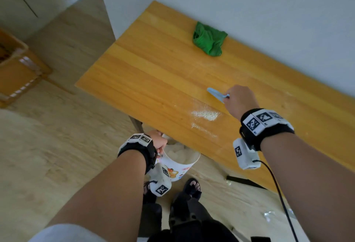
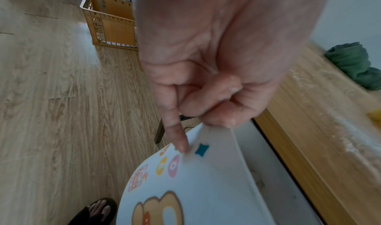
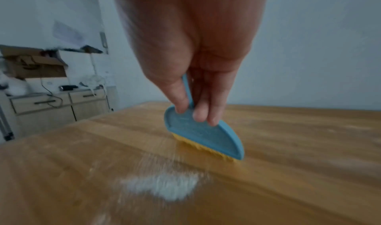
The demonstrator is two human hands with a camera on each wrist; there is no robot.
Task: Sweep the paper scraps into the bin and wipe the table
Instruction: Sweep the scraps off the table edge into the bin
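The paper scraps here are fine as powder: a small white heap of scraps (image 1: 205, 115) lies on the orange, plank-grained wooden desk (image 1: 153, 65) near its front edge, with a thinner pale streak just nearer the edge. In the right wrist view the heap is blurred and grainy. Just beyond it the right hand (image 1: 239, 101) grips the thin handle of a small hand brush with a light-blue, half-moon plastic back and short yellow bristles (image 3: 203, 139); thumb and fingers pinch it where handle meets back, bristles down on the wood. Below the desk's edge the left hand (image 1: 159, 141) pinches the rim of a round white plastic bin printed with bright cartoon stickers (image 1: 178, 166), its index finger stretched down the outer wall; white crumpled stuff shows inside. A rumpled green cloth (image 1: 209, 39) sits at the desk's far side by the wall
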